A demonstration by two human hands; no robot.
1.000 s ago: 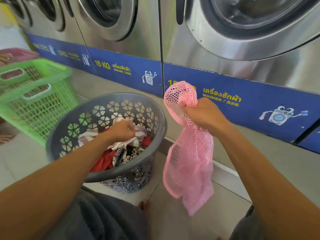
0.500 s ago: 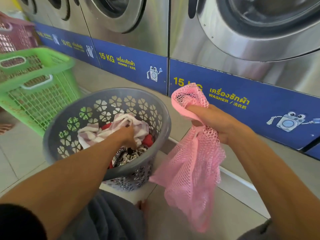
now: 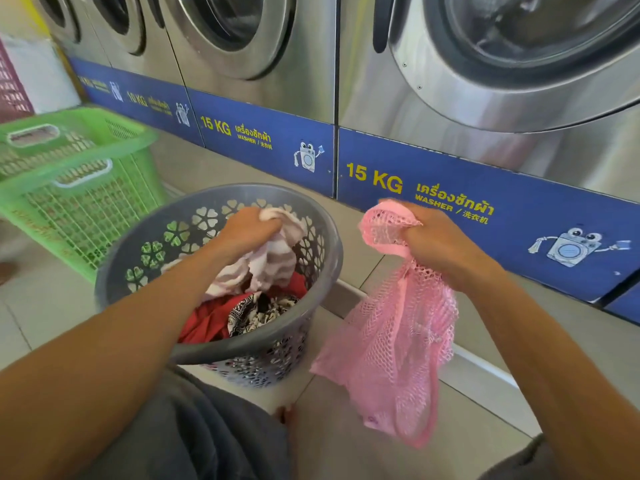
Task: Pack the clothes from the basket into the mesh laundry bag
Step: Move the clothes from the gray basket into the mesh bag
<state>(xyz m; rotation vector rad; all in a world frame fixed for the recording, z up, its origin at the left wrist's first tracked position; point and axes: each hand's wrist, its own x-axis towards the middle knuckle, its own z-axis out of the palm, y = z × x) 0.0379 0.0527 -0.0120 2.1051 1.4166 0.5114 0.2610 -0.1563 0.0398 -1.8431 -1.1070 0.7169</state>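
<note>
A round grey basket [image 3: 322,244] with flower cut-outs stands on the tiled floor in front of me. Inside lie a red garment [image 3: 207,322] and a black-and-white patterned garment [image 3: 259,311]. My left hand [image 3: 247,232] is closed on a pink-and-white striped garment [image 3: 273,263], lifted partly above the pile within the basket. To the right, my right hand [image 3: 438,244] grips the bunched top of a pink mesh laundry bag [image 3: 398,344], which hangs limp down toward the floor beside the basket.
A row of steel front-loading washers [image 3: 277,57] with blue base panels runs along the back. A green plastic basket [image 3: 79,188] sits to the left, with a pink one [image 3: 12,84] behind it. My grey-clad knees are at the bottom edge.
My left hand has taken hold of the striped garment and raised it out of the pile. My right hand with the mesh bag has dropped slightly lower.
</note>
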